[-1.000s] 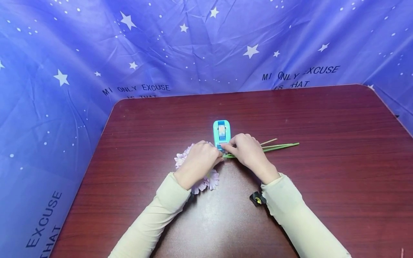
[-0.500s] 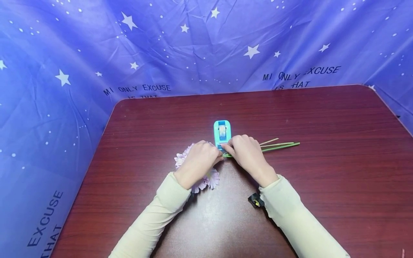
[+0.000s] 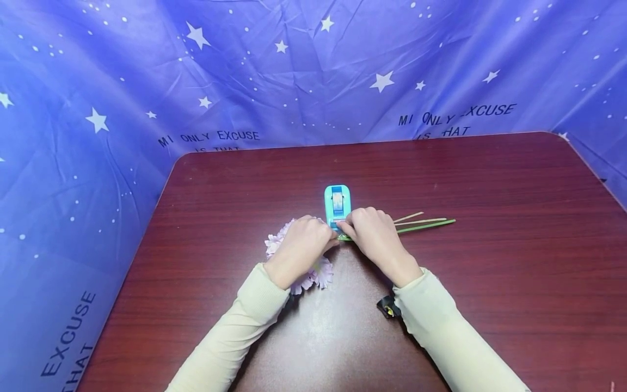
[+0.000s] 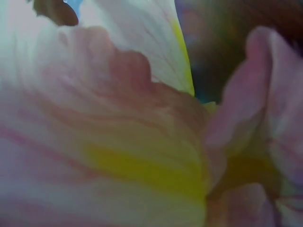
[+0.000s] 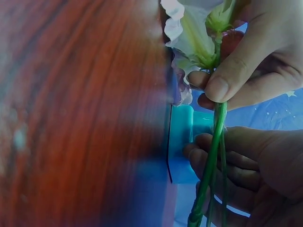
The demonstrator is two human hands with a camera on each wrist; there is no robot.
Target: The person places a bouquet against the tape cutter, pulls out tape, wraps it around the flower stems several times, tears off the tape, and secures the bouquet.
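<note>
My left hand pinches the green stems of artificial flowers just under the blossoms, thumb and finger clear in the right wrist view. Pale pink-lilac petals spread beneath that hand and fill the left wrist view. A shiny clear film, apparently tape, lies on the stems just below my left thumb. My right hand is over the stems, with its thumb at the front of the turquoise tape dispenser. Its fingers lie bent behind the stems; whether they pinch tape or stems is unclear.
The stems' ends fan out to the right on the reddish-brown wooden table. A blue star-printed cloth hangs behind the table. A small black object sits at my right cuff.
The right hand has shifted slightly down and left, and the stem ends behind it have spread a little further apart. My left hand keeps its hold on the stems; the dispenser stays in place.
</note>
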